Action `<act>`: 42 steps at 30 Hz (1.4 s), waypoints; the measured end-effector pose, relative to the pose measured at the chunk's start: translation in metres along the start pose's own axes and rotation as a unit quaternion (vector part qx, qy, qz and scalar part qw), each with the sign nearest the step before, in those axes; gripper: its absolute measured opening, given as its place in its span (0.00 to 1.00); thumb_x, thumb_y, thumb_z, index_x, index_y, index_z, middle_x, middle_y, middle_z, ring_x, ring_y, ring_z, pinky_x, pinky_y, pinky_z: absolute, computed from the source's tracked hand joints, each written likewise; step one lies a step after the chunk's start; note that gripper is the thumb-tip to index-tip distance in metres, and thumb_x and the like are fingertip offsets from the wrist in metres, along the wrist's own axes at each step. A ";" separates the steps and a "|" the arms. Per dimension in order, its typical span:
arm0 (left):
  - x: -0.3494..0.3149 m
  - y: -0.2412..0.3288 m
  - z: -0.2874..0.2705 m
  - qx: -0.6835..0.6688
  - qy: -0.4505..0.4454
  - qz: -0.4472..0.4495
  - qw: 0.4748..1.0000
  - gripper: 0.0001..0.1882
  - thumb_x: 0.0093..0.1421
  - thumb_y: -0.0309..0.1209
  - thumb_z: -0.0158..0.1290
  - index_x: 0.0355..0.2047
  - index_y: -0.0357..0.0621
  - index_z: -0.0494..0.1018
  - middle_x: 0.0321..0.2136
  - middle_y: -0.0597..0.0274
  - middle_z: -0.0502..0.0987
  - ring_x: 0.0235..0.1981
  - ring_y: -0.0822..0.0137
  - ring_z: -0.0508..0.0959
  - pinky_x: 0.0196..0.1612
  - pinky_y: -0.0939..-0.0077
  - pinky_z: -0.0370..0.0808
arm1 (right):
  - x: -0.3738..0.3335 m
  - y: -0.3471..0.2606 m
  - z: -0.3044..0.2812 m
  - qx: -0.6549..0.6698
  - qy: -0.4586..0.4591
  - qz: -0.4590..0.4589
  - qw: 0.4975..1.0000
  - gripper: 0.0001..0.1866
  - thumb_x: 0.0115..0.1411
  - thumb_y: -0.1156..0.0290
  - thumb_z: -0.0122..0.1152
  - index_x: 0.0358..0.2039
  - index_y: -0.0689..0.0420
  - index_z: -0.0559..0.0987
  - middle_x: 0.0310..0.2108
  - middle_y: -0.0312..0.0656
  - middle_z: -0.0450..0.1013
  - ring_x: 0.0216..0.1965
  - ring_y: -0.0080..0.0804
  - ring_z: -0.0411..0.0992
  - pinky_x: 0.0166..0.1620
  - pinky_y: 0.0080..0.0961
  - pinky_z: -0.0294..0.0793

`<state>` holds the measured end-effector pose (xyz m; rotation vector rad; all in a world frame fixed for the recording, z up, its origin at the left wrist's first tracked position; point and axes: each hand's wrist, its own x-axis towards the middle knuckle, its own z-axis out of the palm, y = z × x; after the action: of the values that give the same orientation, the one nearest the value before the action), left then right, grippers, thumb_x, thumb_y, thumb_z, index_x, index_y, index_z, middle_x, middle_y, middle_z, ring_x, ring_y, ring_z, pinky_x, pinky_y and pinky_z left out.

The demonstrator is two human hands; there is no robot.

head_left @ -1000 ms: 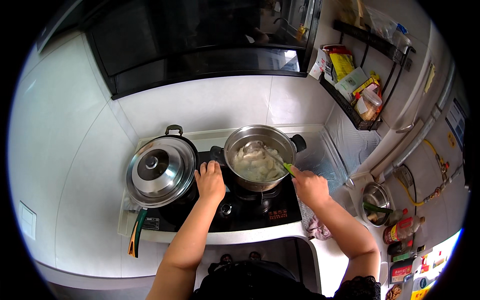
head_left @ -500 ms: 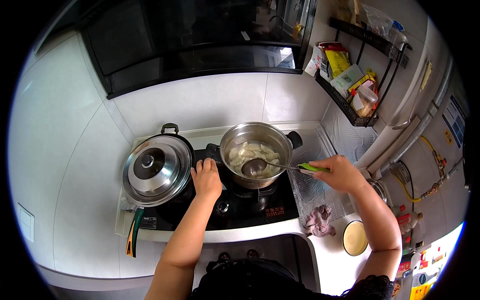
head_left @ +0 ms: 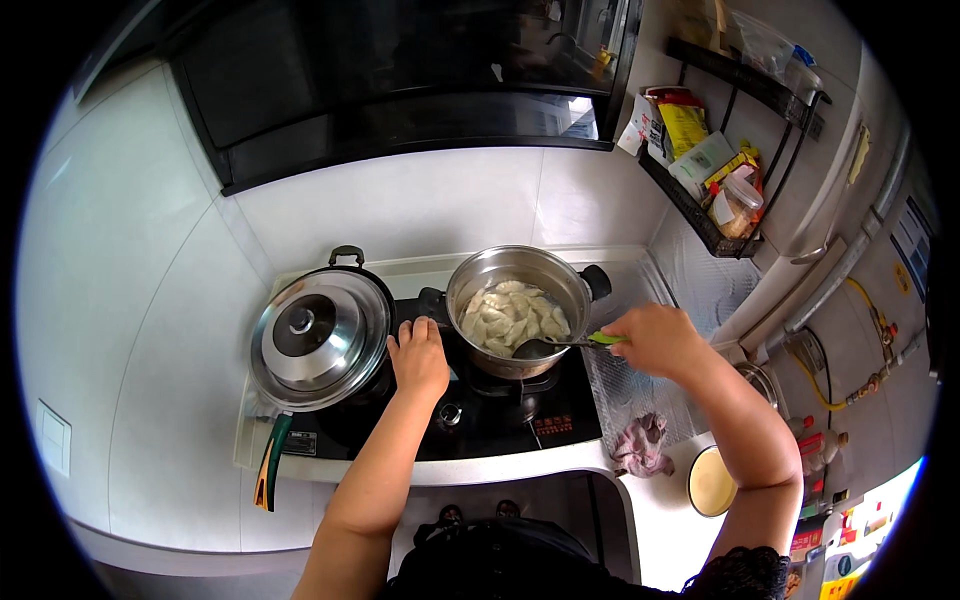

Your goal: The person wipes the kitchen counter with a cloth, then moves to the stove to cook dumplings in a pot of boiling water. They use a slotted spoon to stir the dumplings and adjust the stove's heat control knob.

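Observation:
A steel two-handled pot (head_left: 582,297) stands on the right burner, with pale dumplings (head_left: 510,314) bunched in its liquid. My right hand (head_left: 657,341) is closed around the green handle of a ladle (head_left: 537,348). The ladle's bowl dips in at the pot's near side, partly under the surface. My left hand (head_left: 420,362) reaches over the stove between the two cooking vessels. Its fingers are stretched out, tips close to the pot's black left handle (head_left: 432,304); whether they touch it I cannot tell.
On the left burner sits a wok with a domed steel lid (head_left: 338,345), its green handle (head_left: 270,465) jutting over the counter edge. A crumpled cloth (head_left: 643,445) and a bowl with pale yellow contents (head_left: 712,482) lie right of the black hob (head_left: 480,425). A wall rack (head_left: 700,205) holds packets.
The ladle has moved from the pot's middle to its near edge, its bowl now lower and tilted. My right hand has shifted slightly left. More dumplings show at the surface.

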<state>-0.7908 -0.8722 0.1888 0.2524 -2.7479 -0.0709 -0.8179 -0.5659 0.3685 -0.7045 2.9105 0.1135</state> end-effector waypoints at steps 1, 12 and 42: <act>0.000 -0.001 0.001 -0.003 0.004 0.000 1.000 0.22 0.57 0.28 0.53 0.53 0.37 0.69 0.55 0.60 0.66 0.58 0.54 0.63 0.59 0.48 0.60 | -0.001 -0.002 0.002 0.000 -0.001 0.006 1.000 0.14 0.57 0.59 0.60 0.44 0.41 0.82 0.37 0.40 0.79 0.41 0.42 0.77 0.45 0.39 0.76; -0.001 0.002 -0.001 -0.002 -0.001 -0.002 1.000 0.23 0.57 0.26 0.51 0.54 0.36 0.69 0.55 0.59 0.65 0.58 0.53 0.63 0.60 0.48 0.60 | 0.003 0.002 0.058 0.061 0.124 -0.004 0.990 0.14 0.57 0.60 0.59 0.45 0.41 0.81 0.30 0.44 0.78 0.34 0.45 0.77 0.38 0.41 0.77; 0.001 0.001 -0.002 0.001 -0.024 0.006 1.000 0.22 0.59 0.26 0.49 0.54 0.37 0.69 0.55 0.59 0.65 0.59 0.53 0.62 0.61 0.47 0.59 | -0.014 0.020 -0.028 0.057 0.033 -0.038 0.997 0.14 0.56 0.60 0.60 0.43 0.45 0.83 0.39 0.40 0.78 0.40 0.44 0.76 0.43 0.38 0.76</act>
<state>-0.7913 -0.8714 0.1915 0.2369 -2.7964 -0.0722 -0.8177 -0.5450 0.3987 -0.8116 2.9192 -0.0839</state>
